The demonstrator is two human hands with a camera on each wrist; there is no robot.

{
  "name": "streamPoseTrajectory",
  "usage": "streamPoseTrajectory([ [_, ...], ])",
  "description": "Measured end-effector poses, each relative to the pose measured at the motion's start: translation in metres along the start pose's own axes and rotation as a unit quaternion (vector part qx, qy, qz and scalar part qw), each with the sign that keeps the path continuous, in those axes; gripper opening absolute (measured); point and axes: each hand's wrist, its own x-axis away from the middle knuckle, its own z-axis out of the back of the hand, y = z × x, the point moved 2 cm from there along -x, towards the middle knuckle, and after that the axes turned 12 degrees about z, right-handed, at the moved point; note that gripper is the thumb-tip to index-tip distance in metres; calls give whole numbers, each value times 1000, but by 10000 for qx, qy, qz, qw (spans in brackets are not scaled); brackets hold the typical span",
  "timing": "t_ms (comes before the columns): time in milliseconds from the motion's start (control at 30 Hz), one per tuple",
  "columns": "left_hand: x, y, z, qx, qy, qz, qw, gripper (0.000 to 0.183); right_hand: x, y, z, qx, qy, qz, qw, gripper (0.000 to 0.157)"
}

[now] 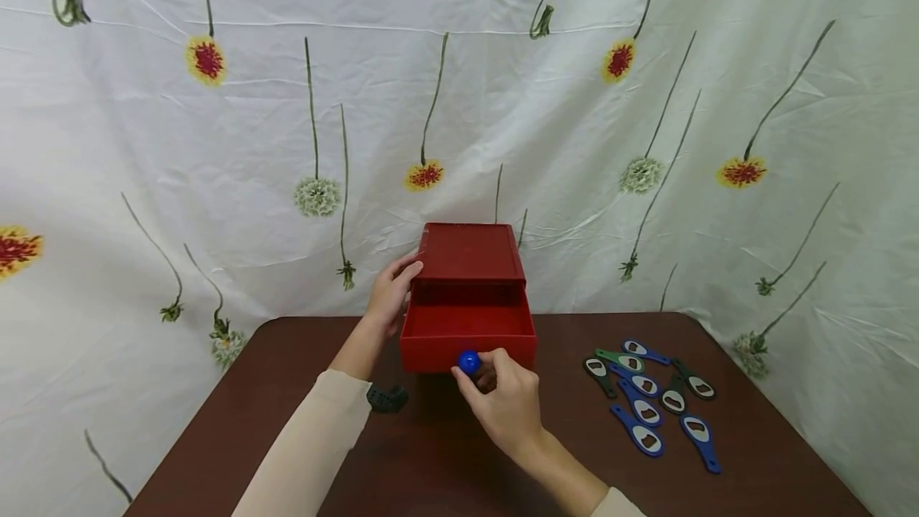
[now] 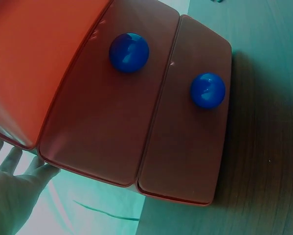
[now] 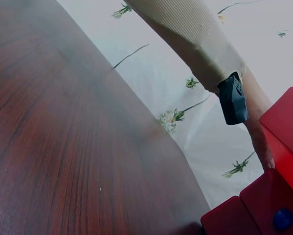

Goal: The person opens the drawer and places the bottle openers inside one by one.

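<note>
A red drawer box sits at the middle back with its upper drawer pulled out. My left hand rests along the box's left side, fingers against it in the left wrist view. On the drawer front is a round blue knob, my right hand right at it, thumb and forefinger to either side in the head view. Both wrist views show this upper knob bare of fingers. A lower drawer front carries another blue knob. My right hand is outside both wrist views.
Several bottle openers, blue, green and black, lie scattered on the right of the brown table. A white cloth with printed flowers hangs behind. A black wrist camera sits on the left wrist.
</note>
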Motion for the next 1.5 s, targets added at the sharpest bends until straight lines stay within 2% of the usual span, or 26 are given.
streamPoseTrajectory([
  [367, -1, 3, 0, 23, -37, 110, 9999, 52, -1, 3, 16, 227, -436, 158, 9987, 39],
  [700, -2, 3, -1, 31, -73, 84, 9999, 52, 5, 11, 41, 343, -452, 427, 9975, 28],
  [867, -2, 4, -2, 62, -72, 92, 9999, 52, 11, 19, 57, 584, -287, 452, 9969, 32],
  [1033, -1, 8, 1, 91, -15, 94, 9999, 52, 21, 35, 76, 802, -320, 306, 9958, 36],
  [1133, 0, 8, 4, 74, 9, 110, 9999, 52, 31, 49, 88, 865, -354, 3, 9956, 30],
  [1300, 0, 5, 5, 15, -17, 152, 9999, 56, 56, 76, 113, 994, -368, -483, 9932, 32],
  [1500, 0, 4, 0, -23, -58, 178, 9998, 57, 89, 99, 145, 1586, -776, -714, 9817, 32],
])
